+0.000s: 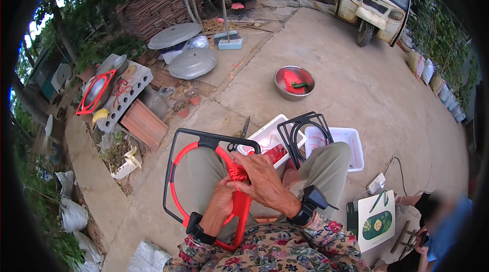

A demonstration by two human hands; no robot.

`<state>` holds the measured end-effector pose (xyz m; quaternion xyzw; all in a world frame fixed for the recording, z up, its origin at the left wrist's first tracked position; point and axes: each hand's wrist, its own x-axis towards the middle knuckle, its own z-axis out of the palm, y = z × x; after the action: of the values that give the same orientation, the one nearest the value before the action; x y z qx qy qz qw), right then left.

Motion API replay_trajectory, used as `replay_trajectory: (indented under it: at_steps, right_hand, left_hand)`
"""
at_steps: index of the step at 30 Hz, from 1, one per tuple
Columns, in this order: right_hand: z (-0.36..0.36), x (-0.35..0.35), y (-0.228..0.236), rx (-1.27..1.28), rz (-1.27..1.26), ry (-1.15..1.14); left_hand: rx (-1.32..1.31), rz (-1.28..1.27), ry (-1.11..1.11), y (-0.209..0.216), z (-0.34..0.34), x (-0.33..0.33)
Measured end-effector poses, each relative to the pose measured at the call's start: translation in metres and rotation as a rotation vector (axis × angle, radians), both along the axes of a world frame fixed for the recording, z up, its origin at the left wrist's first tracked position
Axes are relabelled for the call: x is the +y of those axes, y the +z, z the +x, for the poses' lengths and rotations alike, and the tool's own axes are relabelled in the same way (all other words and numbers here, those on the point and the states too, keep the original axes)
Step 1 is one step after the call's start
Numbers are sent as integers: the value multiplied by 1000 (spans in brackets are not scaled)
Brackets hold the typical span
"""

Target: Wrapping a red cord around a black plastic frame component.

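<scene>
A black frame (pixel 171 180) with an inner ring rests against my lap, parts of it tightly wrapped in red cord (pixel 172 198). My left hand (pixel 220 205) is closed, its fingertips pinching the red cord by the ring's right side. Just above, my right hand (pixel 267 176) wraps its fingers around a thick bundle of red cord (pixel 237 171). Both hands nearly touch, and their fingers partly hide the bundle and the ring. Beyond my knees, spare black frames (pixel 308 128) lean over two white plastic tubs (pixel 358 156). Scissors with dark handles (pixel 233 146) lie left of the tubs.
A metal bowl (pixel 294 97) holding red material stands ahead. At lower right, a person (pixel 448 226) sits near a white paper bag (pixel 376 219) and a power strip (pixel 376 183). A red-wrapped frame (pixel 84 105) lies on the concrete slab at left. A three-wheeled vehicle (pixel 374 4) stands far right.
</scene>
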<state>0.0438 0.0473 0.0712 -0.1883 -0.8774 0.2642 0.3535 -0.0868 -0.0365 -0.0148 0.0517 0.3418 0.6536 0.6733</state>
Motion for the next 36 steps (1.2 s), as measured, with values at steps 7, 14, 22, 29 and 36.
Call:
replay_trajectory:
  at_steps: [7, 14, 22, 29, 36]
  right_hand:
    - [3, 6, 3, -173, -84, -106]
    - [-4, 2, -13, -196, 56, 31]
    - [-11, 10, -10, 159, -137, -16]
    - [-3, 23, 7, 575, -764, -142]
    - [13, 22, 31, 592, -946, -102]
  left_hand:
    - [61, -36, -41, 5, 2, 3]
    - [69, -79, -11, -11, 6, 3]
    - [16, -5, -101, 20, 0, 1]
    - [38, 3, -105, 26, 0, 2]
    - [7, 38, -108, 28, -8, 0]
